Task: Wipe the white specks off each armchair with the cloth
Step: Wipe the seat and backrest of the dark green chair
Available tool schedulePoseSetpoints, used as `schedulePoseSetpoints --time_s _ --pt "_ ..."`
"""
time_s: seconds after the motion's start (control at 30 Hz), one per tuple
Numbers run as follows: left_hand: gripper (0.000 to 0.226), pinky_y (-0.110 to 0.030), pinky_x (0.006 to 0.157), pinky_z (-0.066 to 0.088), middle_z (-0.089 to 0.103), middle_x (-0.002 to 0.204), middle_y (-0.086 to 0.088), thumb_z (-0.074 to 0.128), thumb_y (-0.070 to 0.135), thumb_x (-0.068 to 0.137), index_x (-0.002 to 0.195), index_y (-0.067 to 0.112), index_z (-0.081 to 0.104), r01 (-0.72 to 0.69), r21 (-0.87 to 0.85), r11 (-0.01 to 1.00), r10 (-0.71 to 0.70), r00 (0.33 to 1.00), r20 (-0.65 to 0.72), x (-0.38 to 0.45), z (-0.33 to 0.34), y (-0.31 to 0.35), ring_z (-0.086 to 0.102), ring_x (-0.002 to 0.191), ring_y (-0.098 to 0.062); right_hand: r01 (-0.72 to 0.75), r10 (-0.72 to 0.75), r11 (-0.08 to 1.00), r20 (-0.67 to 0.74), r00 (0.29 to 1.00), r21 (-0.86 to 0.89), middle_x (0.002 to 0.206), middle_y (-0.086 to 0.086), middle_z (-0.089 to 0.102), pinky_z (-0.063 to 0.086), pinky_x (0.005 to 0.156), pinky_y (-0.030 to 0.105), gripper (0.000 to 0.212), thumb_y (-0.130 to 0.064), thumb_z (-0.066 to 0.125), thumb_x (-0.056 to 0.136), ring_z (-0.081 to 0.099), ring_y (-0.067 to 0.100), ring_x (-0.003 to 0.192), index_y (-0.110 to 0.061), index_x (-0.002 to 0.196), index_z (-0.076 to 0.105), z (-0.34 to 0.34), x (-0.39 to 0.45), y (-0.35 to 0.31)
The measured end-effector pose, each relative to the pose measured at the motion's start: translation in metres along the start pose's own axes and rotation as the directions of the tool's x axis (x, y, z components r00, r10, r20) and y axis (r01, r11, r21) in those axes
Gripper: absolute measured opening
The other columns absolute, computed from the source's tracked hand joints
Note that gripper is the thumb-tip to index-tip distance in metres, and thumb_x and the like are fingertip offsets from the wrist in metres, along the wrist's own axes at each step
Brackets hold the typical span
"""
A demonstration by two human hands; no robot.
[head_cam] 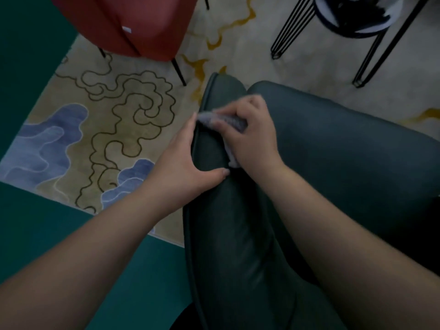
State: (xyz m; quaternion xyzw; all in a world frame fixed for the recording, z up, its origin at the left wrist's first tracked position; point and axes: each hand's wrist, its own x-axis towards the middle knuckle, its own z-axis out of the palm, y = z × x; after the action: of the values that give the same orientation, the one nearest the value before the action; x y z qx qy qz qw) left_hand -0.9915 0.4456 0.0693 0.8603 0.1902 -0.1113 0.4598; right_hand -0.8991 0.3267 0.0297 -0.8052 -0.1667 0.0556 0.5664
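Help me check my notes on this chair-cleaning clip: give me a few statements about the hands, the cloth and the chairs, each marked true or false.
1. The right hand grips the cloth. True.
2. The cloth is on the red armchair. False: it is on the dark green armchair.
3. The left hand rests on the green armchair's edge, holding nothing. True.
4. The floor is bare wood. False: a patterned rug lies under the chairs.
5. A table with black wire legs stands at upper right. True.
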Motion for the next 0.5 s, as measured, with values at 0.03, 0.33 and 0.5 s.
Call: schedulePoseSetpoints --time_s 0.03,0.33,0.5 --pt "0.112 -0.032 0.112 0.035 0.032 0.153 0.013 0.08 0.038 0.065 0.153 0.036 0.01 -0.004 -0.006 1.0 0.004 1.0 0.007 0.004 0.0 0.0 0.035 0.135 -0.004 -0.028 0.028 1.0 -0.028 0.999 0.001 0.091 -0.007 0.045 0.035 0.078 0.001 0.012 -0.022 0.075 0.077 0.05 -0.004 0.085 -0.024 0.083 0.066 0.003 0.021 0.001" --pt "0.116 -0.024 0.107 0.033 0.032 0.152 0.012 0.078 0.043 0.063 0.152 0.035 0.005 0.029 0.05 0.998 -0.029 1.0 -0.001 0.029 0.005 0.007 0.037 0.133 -0.005 -0.335 0.37 0.918 -0.159 0.915 0.21 0.073 -0.009 0.065 0.048 0.065 0.02 0.017 -0.029 0.068 0.085 0.061 0.003 0.07 -0.029 0.07 0.06 0.002 0.081 0.045" --pt "0.113 -0.017 0.099 0.029 0.031 0.152 0.012 0.08 0.036 0.068 0.152 0.034 0.005 0.03 0.049 0.998 -0.03 1.0 0.002 0.029 0.006 0.01 0.035 0.129 -0.002 -0.384 0.405 0.907 -0.11 0.908 0.171 0.073 -0.017 0.066 0.047 0.067 0.018 0.019 -0.029 0.067 0.086 0.061 -0.004 0.073 -0.034 0.068 0.061 -0.015 0.025 0.048"
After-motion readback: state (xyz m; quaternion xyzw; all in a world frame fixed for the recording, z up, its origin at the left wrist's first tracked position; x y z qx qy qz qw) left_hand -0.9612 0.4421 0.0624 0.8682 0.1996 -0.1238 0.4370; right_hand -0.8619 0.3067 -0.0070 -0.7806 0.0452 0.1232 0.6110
